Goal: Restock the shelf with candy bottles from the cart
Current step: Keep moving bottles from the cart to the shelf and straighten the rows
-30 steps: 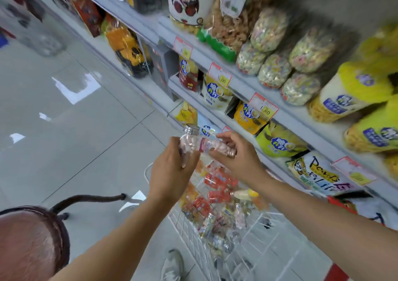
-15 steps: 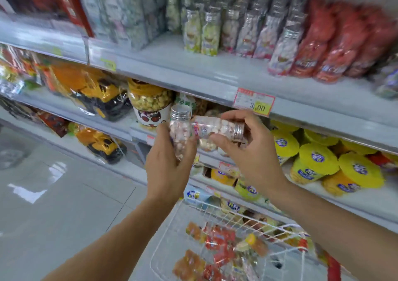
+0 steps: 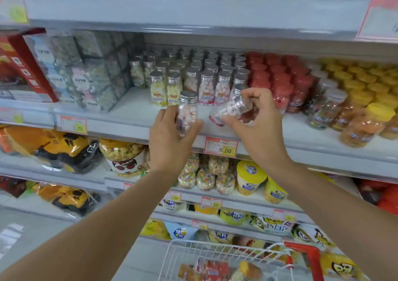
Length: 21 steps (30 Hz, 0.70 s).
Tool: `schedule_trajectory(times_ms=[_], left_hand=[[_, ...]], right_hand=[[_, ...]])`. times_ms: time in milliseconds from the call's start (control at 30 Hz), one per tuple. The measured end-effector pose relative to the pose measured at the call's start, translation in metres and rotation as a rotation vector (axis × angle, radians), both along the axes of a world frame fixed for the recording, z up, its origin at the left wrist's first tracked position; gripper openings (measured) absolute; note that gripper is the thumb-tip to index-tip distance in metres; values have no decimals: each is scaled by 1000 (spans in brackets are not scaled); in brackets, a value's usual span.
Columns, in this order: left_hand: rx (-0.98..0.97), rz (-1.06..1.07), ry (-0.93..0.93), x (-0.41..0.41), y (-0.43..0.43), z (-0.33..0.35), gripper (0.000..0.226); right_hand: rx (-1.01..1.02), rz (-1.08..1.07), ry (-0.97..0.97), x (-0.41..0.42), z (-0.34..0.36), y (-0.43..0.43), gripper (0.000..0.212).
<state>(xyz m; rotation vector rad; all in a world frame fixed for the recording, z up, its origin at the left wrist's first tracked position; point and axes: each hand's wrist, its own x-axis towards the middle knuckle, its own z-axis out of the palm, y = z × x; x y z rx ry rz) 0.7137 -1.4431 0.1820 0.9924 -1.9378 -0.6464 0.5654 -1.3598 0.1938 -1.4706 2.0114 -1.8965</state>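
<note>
Shelf (image 3: 133, 116) at twelve o'clock carries rows of silver-capped stocked bottles (image 3: 206, 73), and just before them the left hand (image 3: 170, 136) curls its fingers round an upright candy bottle (image 3: 187, 110) of pink and white sweets. At three o'clock of it the right hand (image 3: 256, 127) pinches a second bottle (image 3: 230, 109) by the neck, tilted, its cap towards two o'clock. Down at six o'clock stands the wire cart (image 3: 215, 257), well apart.

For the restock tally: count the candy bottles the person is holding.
2. The upright bottle is in the left hand; the tilted bottle is in the right hand. No other shows; palms could hide one.
</note>
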Motion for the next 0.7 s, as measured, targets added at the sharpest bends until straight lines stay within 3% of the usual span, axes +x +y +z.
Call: schedule_trajectory(times_ms=[267, 367, 700], left_hand=[[45, 62, -44, -28, -28, 2, 37], [22, 96, -84, -31, -34, 2, 41], [-61, 62, -157, -30, -46, 0, 48]], right_hand=[[109, -34, 283, -8, -15, -27, 46], [118, -53, 379, -13, -11, -29, 57], [105, -162, 771, -24, -4, -46, 59]])
